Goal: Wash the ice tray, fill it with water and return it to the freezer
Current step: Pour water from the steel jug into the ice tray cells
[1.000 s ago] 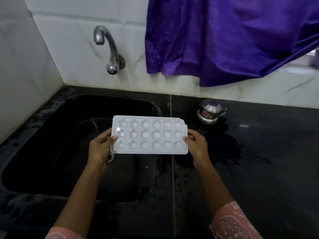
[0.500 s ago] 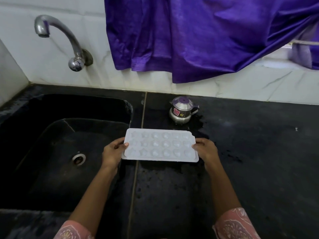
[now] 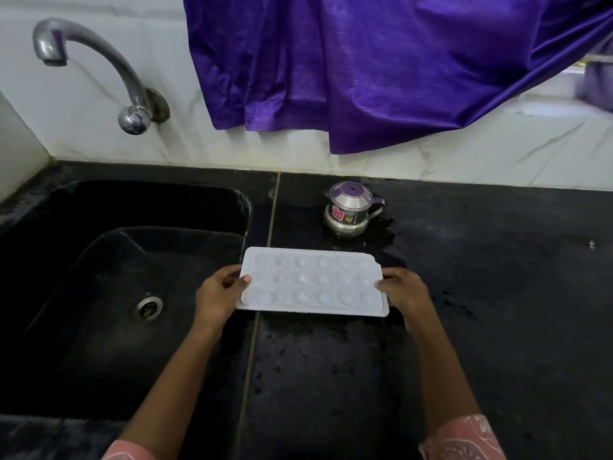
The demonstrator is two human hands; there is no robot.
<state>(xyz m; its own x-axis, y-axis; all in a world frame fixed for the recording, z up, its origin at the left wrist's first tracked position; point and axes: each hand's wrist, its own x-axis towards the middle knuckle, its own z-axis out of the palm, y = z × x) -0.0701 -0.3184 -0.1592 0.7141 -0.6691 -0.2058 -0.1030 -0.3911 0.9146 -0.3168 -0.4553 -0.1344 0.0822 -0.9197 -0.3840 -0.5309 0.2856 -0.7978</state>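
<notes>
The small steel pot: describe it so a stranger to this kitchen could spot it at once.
Start at the black counter right of the sink, under the hanging purple cloth. Toward the back, just beyond the white ice tray, stands the small steel pot. It is the only shiny metal thing on the counter, with a conical lid and a red sticker.
</notes>
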